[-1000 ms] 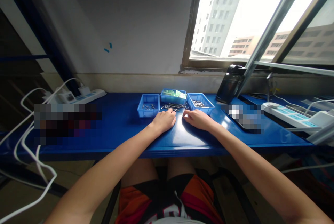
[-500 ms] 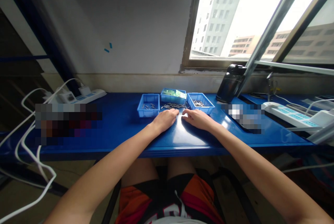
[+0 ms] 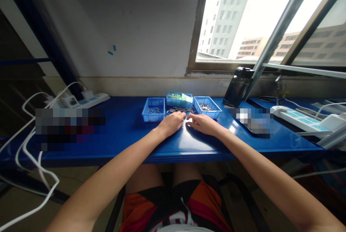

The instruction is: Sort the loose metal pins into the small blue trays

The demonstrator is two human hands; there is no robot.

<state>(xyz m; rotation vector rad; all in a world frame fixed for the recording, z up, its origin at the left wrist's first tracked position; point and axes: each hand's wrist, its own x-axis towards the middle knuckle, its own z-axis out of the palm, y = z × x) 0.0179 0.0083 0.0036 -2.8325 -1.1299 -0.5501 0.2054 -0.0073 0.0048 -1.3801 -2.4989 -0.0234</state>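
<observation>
My left hand (image 3: 173, 122) is over the blue table, its fingers curled together in a pinch; whatever they hold is too small to make out. Close to its right, my right hand (image 3: 202, 123) has its fingers bent and thumb near the index finger, and what lies between them cannot be made out. Just beyond both hands lies a loose pile of thin dark metal pieces (image 3: 180, 110). A blue bin (image 3: 153, 116) with a few thin pieces is at left, and another blue bin (image 3: 213, 114) with many small metal pieces is at right.
Behind the pile is a third blue bin (image 3: 173, 101) with a green-and-clear packet. A black bottle (image 3: 236, 88) stands back right, with a white power strip (image 3: 300, 117) beyond it. White cables (image 3: 25, 145) hang at left. Two patches are blurred out.
My right hand has shifted slightly left, closer to my left hand. The left hand stays about where it was. Bins and pile look the same.
</observation>
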